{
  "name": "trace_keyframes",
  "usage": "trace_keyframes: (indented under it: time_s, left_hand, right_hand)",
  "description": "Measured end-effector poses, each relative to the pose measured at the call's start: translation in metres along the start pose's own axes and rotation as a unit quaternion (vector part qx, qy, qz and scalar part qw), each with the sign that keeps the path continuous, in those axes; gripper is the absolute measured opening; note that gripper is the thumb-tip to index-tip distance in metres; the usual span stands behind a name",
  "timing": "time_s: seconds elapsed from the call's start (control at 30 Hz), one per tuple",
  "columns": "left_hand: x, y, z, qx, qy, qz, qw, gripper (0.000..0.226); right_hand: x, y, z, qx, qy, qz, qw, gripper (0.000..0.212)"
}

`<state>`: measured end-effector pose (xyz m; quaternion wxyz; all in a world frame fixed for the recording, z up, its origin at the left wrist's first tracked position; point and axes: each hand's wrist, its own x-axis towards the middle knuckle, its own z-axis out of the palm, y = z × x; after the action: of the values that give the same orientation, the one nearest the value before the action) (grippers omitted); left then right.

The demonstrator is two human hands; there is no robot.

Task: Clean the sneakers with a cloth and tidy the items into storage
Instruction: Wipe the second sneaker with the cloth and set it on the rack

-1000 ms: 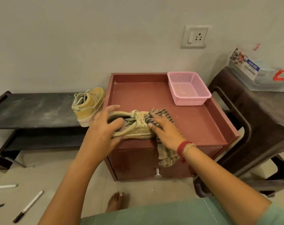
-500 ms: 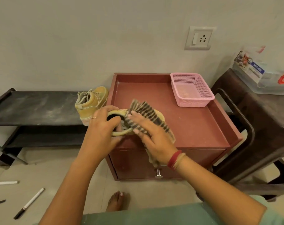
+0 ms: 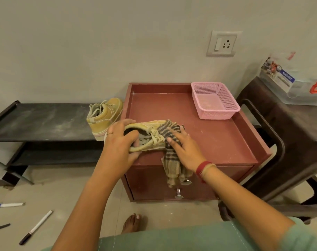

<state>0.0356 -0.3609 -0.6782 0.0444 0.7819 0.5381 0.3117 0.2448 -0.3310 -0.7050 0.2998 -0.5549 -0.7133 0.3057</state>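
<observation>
A tan sneaker (image 3: pixel 146 126) lies on its side at the front left of the red cabinet top (image 3: pixel 217 138). My left hand (image 3: pixel 120 142) grips it at the heel opening, thumb inside the collar. My right hand (image 3: pixel 183 147) presses a striped brown cloth (image 3: pixel 172 160) against the sneaker's toe end; the cloth's tail hangs over the cabinet's front edge. The second tan sneaker (image 3: pixel 105 116) stands upright on the black shoe rack (image 3: pixel 41 122), right beside the cabinet.
A pink mesh basket (image 3: pixel 215 100) sits at the cabinet's back right corner. A dark plastic stool (image 3: pixel 284 127) with a clear storage box (image 3: pixel 295 87) stands to the right. Markers (image 3: pixel 36 227) lie on the floor at left. My bare foot (image 3: pixel 134 223) is below the cabinet's drawer knobs (image 3: pixel 179 192).
My right hand with the cloth swept from over the sneaker's laces back to the toe end. The cloth's tail now hangs lower down the cabinet front. My left hand kept its hold.
</observation>
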Motion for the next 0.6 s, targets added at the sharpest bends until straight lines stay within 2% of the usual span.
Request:
trace_keyframes:
  time_s: [0.07, 0.13, 0.2, 0.23, 0.27, 0.3, 0.37, 0.4, 0.47, 0.53, 0.57, 0.6]
  left_hand:
    - [0.000, 0.000, 0.000, 0.003, 0.002, -0.003, 1.000, 0.035]
    - [-0.001, 0.002, 0.000, 0.004, 0.003, -0.004, 1.000, 0.036]
    - [0.000, 0.001, 0.001, 0.006, 0.007, -0.002, 1.000, 0.035]
    - [0.001, 0.000, 0.001, 0.008, 0.008, 0.000, 1.000, 0.034]
    - [0.002, 0.000, 0.002, 0.009, 0.007, 0.002, 1.000, 0.034]
    - [0.002, -0.001, 0.002, 0.010, 0.008, 0.003, 1.000, 0.034]
    - [0.001, 0.000, 0.002, 0.012, 0.010, -0.004, 1.000, 0.033]
    - [0.001, 0.001, 0.002, 0.014, 0.011, -0.006, 1.000, 0.033]
    - [0.001, 0.001, 0.003, 0.017, 0.018, -0.001, 1.000, 0.033]
    - [0.001, -0.001, 0.004, 0.016, 0.018, 0.008, 1.000, 0.032]
    - [0.001, -0.001, 0.004, 0.015, 0.013, 0.009, 1.000, 0.032]
    - [0.001, -0.002, 0.004, 0.014, 0.011, 0.009, 1.000, 0.032]
  right_hand:
    - [-0.014, -0.015, 0.009, 0.111, -0.026, -0.056, 0.992, 0.042]
    - [-0.021, -0.017, 0.009, 0.125, -0.049, -0.083, 0.988, 0.041]
    - [-0.003, -0.002, -0.002, 0.052, -0.037, -0.062, 0.996, 0.042]
    - [0.005, 0.002, -0.006, 0.013, -0.016, -0.014, 1.000, 0.043]
    - [0.007, 0.000, -0.005, 0.005, -0.001, 0.022, 1.000, 0.043]
    - [0.005, -0.004, 0.000, 0.044, 0.004, 0.019, 0.999, 0.042]
    - [-0.011, -0.020, 0.015, 0.156, -0.018, -0.064, 0.986, 0.038]
    - [-0.020, -0.026, 0.018, 0.171, -0.036, -0.095, 0.980, 0.038]
    - [-0.013, -0.015, 0.011, 0.125, -0.048, -0.104, 0.986, 0.040]
    - [0.003, 0.003, 0.003, 0.018, -0.020, -0.042, 0.999, 0.043]
    - [0.008, 0.007, 0.000, 0.004, -0.018, -0.013, 1.000, 0.043]
    - [0.011, 0.008, -0.003, 0.035, -0.017, -0.001, 0.999, 0.042]
